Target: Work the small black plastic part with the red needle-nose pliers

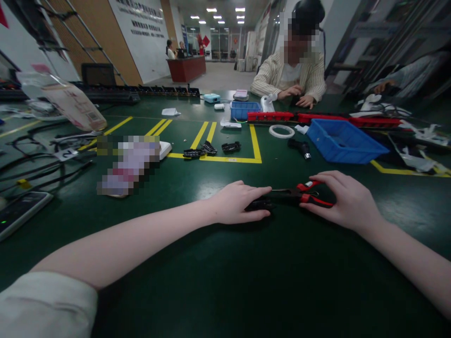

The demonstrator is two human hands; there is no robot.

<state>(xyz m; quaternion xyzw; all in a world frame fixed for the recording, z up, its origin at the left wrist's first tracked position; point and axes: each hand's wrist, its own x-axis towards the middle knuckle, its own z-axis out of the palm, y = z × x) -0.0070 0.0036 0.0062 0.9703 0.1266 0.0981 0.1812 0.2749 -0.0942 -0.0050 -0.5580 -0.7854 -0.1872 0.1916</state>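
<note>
My right hand (347,199) is closed round the red and black handles of a pair of pliers (314,195). The dark jaws point left and reach the fingertips of my left hand (239,202). Under that hand, between thumb and fingers, is a small black part (260,204), partly hidden by the fingers and too dark to make out its kind. Both hands are low over the green tabletop (268,277). Farther back, several similar-looking black pieces (208,148) lie by the yellow tape lines.
A blue bin (347,143) stands right of centre, beside a black tool (300,148) and a white ring (281,131). On the left are a phone (128,169), black cables (42,155) and a bagged bottle-like package (72,103). A co-worker (292,70) sits opposite, behind red strips (324,118).
</note>
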